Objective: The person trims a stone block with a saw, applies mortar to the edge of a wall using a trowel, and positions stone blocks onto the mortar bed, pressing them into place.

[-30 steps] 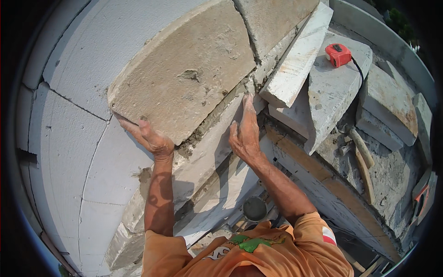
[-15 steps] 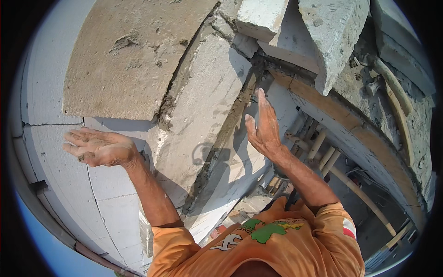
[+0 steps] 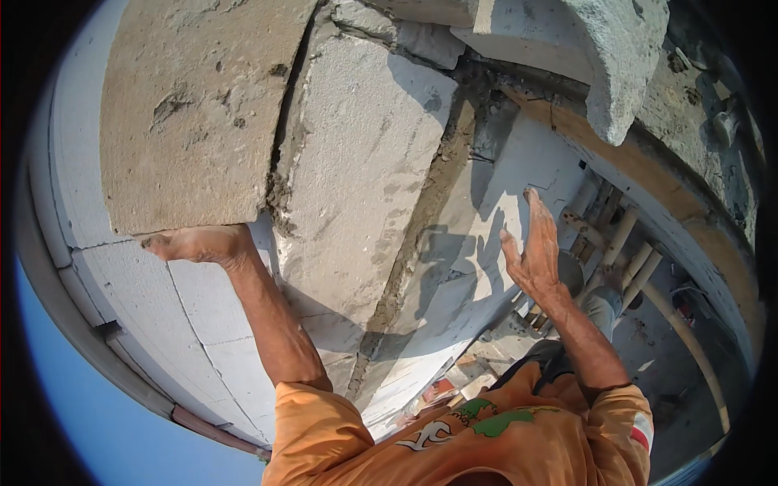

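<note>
My left hand [image 3: 198, 245] presses with its fingers stretched against the near end of a large tan block [image 3: 194, 121], whose face is rough and pitted. The block partly hides the fingertips. Beside it, across a gap with crumbly mortar, lies a pale grey block [image 3: 356, 162] on the wall top. A strip of grey mortar [image 3: 425, 202] runs along that block's right side. My right hand [image 3: 535, 259] is held in the air right of the mortar strip, fingers straight and thumb apart, holding nothing.
White block wall [image 3: 215, 304] drops away at the left. Broken pale slabs [image 3: 624, 65] lean at the top right, above a curved board edge [image 3: 600, 170]. Below right are wooden poles [image 3: 640, 267] over a deep drop, with rubble [image 3: 478, 377] near my body.
My left hand has risen from just below the tan block's end and now touches it. My right hand has moved right, away from the mortar strip. The whole view has shifted.
</note>
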The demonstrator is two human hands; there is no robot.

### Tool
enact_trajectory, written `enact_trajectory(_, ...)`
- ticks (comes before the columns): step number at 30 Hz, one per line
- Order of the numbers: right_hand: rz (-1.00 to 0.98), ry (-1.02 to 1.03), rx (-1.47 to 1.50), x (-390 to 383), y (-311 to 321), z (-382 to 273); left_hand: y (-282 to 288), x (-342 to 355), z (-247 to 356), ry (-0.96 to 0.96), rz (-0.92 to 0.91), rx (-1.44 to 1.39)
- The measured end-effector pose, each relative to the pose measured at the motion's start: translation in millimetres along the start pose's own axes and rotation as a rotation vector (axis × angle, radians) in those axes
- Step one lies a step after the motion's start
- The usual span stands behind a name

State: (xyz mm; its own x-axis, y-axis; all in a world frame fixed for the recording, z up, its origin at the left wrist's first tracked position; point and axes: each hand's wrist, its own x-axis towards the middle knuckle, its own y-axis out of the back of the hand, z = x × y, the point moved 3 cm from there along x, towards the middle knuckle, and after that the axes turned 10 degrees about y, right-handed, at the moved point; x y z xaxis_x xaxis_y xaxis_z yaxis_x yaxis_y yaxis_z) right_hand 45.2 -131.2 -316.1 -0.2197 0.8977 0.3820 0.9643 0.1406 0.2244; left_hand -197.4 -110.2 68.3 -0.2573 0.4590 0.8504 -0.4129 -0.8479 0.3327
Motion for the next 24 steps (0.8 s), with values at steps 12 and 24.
enact_trajectory(12,-0.091,-0.202,-0.144,-66.8,-2.8,47.9,14.6,-2.2,-18.1,-0.058,0.052,0.227)
enact_trajectory(24,-0.118,-0.222,-0.222,-77.8,13.1,35.9,27.4,-8.6,5.0,-0.032,0.156,0.001)
